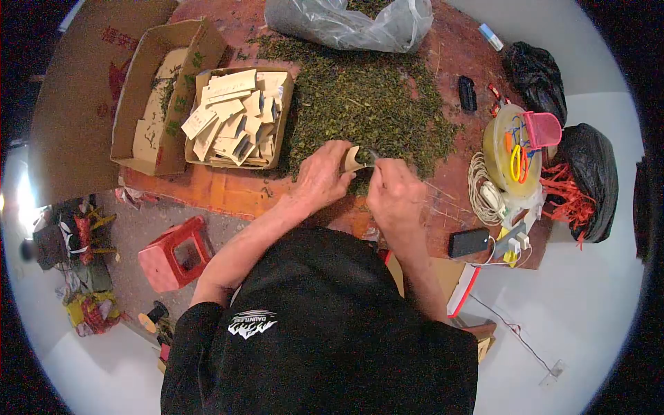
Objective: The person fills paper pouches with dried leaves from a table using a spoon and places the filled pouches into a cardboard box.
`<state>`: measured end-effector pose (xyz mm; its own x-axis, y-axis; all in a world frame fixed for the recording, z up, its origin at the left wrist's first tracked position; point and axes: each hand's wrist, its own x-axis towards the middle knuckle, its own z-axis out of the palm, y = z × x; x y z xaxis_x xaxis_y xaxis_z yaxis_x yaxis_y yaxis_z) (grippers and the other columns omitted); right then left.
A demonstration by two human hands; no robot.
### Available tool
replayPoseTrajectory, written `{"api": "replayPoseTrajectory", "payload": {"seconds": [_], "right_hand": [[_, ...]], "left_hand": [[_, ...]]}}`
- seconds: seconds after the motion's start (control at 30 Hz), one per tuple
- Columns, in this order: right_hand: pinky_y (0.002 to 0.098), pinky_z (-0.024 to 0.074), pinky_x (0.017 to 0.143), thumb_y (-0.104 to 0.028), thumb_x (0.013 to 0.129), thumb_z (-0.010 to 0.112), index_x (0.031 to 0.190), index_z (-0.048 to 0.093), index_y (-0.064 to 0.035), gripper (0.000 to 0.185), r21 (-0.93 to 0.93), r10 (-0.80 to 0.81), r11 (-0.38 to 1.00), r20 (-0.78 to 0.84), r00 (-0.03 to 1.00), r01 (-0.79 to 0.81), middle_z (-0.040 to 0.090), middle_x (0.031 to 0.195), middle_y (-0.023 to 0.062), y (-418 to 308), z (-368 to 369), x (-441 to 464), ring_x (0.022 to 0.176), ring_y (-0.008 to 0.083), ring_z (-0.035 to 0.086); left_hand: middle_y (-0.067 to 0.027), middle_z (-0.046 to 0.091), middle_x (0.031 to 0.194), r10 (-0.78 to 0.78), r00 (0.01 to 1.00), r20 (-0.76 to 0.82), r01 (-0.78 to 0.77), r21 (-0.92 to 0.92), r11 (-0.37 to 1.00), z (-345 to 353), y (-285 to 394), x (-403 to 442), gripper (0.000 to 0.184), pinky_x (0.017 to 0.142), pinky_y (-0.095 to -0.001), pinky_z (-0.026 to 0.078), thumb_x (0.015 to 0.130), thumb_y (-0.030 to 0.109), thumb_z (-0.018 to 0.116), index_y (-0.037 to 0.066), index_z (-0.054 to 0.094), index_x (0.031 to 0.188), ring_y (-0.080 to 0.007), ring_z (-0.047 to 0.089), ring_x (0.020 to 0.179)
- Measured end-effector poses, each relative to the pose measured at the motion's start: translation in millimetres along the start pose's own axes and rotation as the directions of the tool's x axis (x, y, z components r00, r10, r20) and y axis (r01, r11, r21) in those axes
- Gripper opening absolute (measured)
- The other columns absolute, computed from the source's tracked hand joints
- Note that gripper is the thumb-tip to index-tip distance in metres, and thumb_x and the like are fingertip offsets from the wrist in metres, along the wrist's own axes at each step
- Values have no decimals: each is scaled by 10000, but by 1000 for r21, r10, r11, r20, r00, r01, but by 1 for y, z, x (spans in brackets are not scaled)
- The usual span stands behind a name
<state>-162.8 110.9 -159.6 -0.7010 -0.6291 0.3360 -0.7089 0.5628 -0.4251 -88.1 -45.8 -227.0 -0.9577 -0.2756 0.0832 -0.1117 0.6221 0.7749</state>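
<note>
My left hand is closed on a small tan paper packet, held over the near edge of a wide heap of dried green leaves. Just to the right, my right hand has its fingers pinched on a small shiny tool beside the packet's mouth. The tool is mostly hidden, and I cannot make out its kind. Left of the leaves, a shallow cardboard box holds many similar packets in a loose pile.
A larger cardboard box stands at the left, and a clear plastic bag lies at the back. On the right are a round tub, a coiled cord, a black phone and black bags. A red stool stands on the floor.
</note>
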Motion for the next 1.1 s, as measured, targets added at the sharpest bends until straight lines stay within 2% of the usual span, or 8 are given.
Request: {"api": "replayPoseTrajectory", "payload": {"seconds": [0.1,0.4,0.5,0.6,0.7,0.8,1.0,1.1], "right_hand": [[453,535,581,-59,869,678,861,607,-72,73,-9,-48,999,-5,999,48,576,759,134,-3,6,-3,654,338,644],[408,537,605,-31,851,693,1046,706,-26,195,0,-95,995,-74,993,96,551,786,104,-6,-3,-4,700,288,640],[402,540,610,-29,851,691,1037,719,-18,189,9,-127,992,-85,988,128,551,776,101,-5,-2,-4,706,283,642],[415,516,605,69,837,729,1065,710,2,239,73,-115,990,-104,988,123,602,807,136,-7,-8,-3,703,317,657],[402,542,615,-23,813,677,1088,725,-29,280,23,-175,984,-119,977,179,584,843,95,2,-3,-6,742,281,654],[407,545,622,-32,798,673,1095,728,-49,302,31,-190,981,-5,982,190,592,871,90,-1,-4,-7,754,283,656],[406,553,632,-31,799,670,1104,739,-64,314,45,-217,976,48,975,215,608,879,83,-4,4,-8,772,278,663],[401,563,649,-26,795,669,1106,745,-54,321,77,-236,968,-47,971,239,630,893,86,3,2,-7,791,276,672]], "left_hand": [[-212,639,1146,-26,1000,11,25,12,1000,0,-2,-1,543,908,-494,532,797,88,811,33,550,1270,-441,635,1082],[-211,658,1113,-78,997,-20,77,-32,996,2,-3,-3,543,875,-475,539,797,112,822,28,563,1266,-440,656,1036],[-216,662,1116,-99,995,-18,98,-47,994,0,0,-3,541,872,-472,539,802,118,820,19,570,1271,-438,661,1030],[-221,666,1114,-113,993,-15,112,-68,991,-4,1,-4,547,867,-475,541,804,122,820,15,572,1280,-437,666,1026],[-228,671,1107,-118,993,-7,117,-78,990,-7,2,-5,547,866,-477,546,806,121,818,16,569,1282,-439,669,1027],[-234,673,1103,-93,996,-7,92,-69,993,-3,0,-6,545,867,-479,550,803,117,813,17,566,1278,-445,670,1030],[-218,648,1101,-76,996,-42,72,-87,994,3,-6,-10,510,865,-490,526,804,86,791,13,560,1253,-442,648,1001],[-227,658,1105,-55,998,-44,52,-74,996,2,-9,-11,541,870,-487,539,793,98,806,19,552,1264,-455,652,1025]]}}
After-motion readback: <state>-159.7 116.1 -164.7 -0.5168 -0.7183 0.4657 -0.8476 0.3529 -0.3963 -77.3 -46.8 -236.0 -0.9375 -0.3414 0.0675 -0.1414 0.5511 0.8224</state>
